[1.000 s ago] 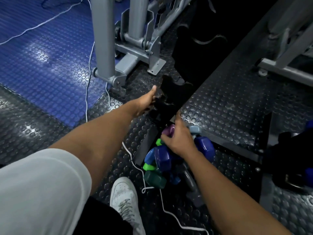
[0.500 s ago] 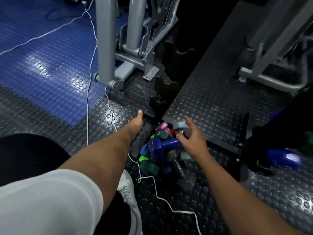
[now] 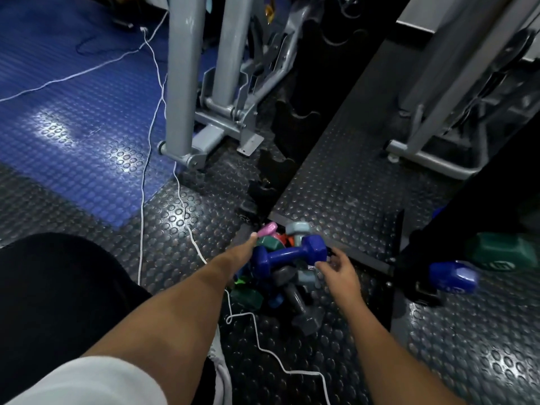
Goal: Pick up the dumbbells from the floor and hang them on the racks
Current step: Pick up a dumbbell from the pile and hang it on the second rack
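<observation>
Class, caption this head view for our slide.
Both hands reach toward a blue dumbbell atop a pile of dumbbells on the studded floor.

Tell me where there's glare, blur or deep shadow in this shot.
Head view: glare washes out the blue mat at left and the studded floor at lower right; the blue dumbbell at right is motion-smeared; the rack is nearly lost in shadow; the posts bow from the wide-angle lens.

2 hands (image 3: 340, 270), 1 dumbbell pile (image 3: 280, 276), 2 grey machine frames (image 3: 181, 83).
</observation>
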The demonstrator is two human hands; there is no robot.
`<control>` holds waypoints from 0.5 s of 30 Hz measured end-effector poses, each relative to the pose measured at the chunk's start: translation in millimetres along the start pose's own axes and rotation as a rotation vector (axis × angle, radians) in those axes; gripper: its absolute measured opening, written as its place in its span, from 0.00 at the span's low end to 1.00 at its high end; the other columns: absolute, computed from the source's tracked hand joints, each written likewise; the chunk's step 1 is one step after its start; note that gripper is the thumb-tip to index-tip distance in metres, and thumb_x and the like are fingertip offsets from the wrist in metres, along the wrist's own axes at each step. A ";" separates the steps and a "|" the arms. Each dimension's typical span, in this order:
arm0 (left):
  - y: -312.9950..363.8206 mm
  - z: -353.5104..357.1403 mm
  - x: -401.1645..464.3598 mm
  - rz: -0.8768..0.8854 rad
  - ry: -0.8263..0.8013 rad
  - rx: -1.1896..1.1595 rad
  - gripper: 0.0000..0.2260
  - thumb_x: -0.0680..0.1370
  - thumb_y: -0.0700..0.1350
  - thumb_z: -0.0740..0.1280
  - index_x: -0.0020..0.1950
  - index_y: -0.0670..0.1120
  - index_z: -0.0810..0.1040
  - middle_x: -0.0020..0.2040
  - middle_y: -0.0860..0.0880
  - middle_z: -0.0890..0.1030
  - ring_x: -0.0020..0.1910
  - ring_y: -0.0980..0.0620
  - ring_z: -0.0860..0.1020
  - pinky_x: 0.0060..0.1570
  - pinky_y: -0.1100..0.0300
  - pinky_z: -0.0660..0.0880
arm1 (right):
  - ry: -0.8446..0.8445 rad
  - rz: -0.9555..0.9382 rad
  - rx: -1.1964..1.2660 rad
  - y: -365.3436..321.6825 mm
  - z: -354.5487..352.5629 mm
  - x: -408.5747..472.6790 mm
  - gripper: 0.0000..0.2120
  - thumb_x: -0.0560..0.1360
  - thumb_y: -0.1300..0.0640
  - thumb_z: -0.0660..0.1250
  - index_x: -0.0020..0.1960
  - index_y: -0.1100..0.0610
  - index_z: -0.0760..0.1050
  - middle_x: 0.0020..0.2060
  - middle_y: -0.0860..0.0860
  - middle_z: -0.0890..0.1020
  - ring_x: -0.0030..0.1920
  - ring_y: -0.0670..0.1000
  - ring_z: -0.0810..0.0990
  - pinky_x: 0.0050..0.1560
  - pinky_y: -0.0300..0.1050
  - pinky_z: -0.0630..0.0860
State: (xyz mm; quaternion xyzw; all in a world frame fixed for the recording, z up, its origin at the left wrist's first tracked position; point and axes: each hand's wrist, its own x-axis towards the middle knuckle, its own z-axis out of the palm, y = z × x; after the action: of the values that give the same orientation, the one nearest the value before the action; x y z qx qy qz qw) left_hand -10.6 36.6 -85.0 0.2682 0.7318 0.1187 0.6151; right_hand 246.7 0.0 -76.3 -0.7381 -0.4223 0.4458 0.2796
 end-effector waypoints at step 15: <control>-10.1 28.9 13.0 0.273 0.322 0.289 0.29 0.78 0.68 0.68 0.67 0.46 0.79 0.60 0.41 0.84 0.58 0.39 0.82 0.62 0.49 0.79 | -0.046 0.000 0.020 -2.3 36.2 32.4 0.30 0.81 0.39 0.71 0.79 0.44 0.66 0.56 0.42 0.80 0.63 0.53 0.80 0.71 0.57 0.73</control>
State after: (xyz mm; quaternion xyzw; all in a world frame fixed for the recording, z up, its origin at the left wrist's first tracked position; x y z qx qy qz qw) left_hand 13.5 30.8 -107.2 0.4275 0.7866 0.1359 0.4243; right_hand 221.5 30.8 -104.3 -0.7246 -0.4243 0.4670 0.2773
